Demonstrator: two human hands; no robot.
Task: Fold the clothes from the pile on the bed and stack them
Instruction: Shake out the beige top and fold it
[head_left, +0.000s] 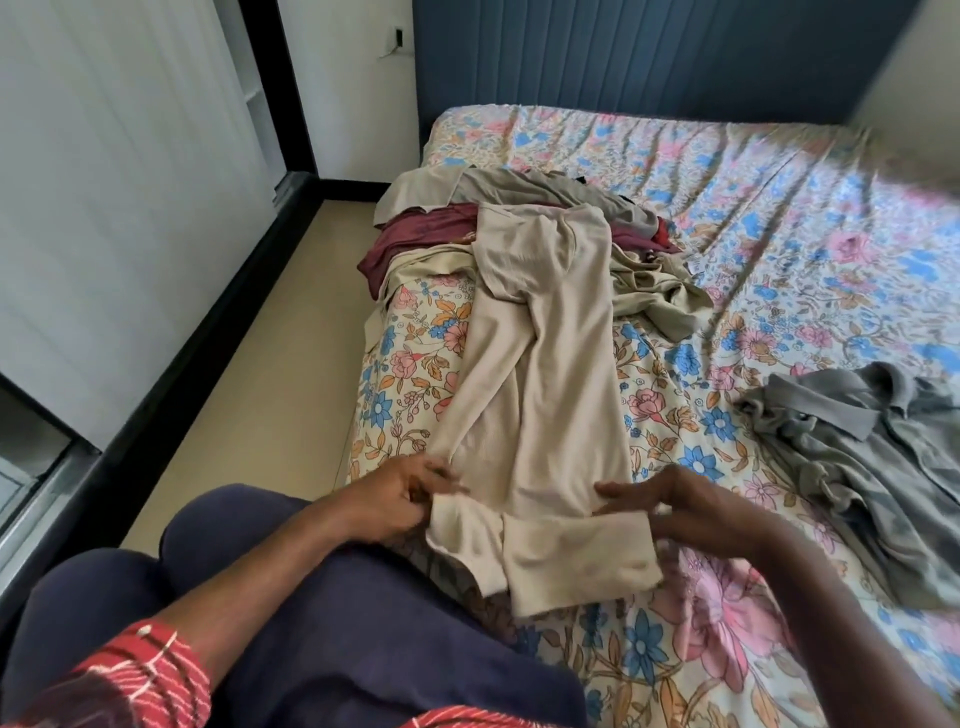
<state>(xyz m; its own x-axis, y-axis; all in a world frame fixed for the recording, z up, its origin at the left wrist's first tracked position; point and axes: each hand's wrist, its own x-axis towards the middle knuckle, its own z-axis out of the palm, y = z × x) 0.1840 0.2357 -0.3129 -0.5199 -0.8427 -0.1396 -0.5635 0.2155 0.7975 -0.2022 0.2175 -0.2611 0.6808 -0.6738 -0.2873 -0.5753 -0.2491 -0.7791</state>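
Beige garment (540, 374) lies long axis straight away from hands, near-left part of bed (779, 208), far end on pile (519, 228). Near end already folded back. L hand (400, 499) pinches near-left edge; R hand (670, 501) flat, fingers straight, on near-right edge. Both equally near. Next fold prob goes away along that axis.

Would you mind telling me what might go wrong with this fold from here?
The beige trousers lie with their waist on the pile, so pulling may drag clothes along. The left hand pinches the hem at the bed's edge; fabric could slip off. The right hand only rests flat, so the cuff may shift.
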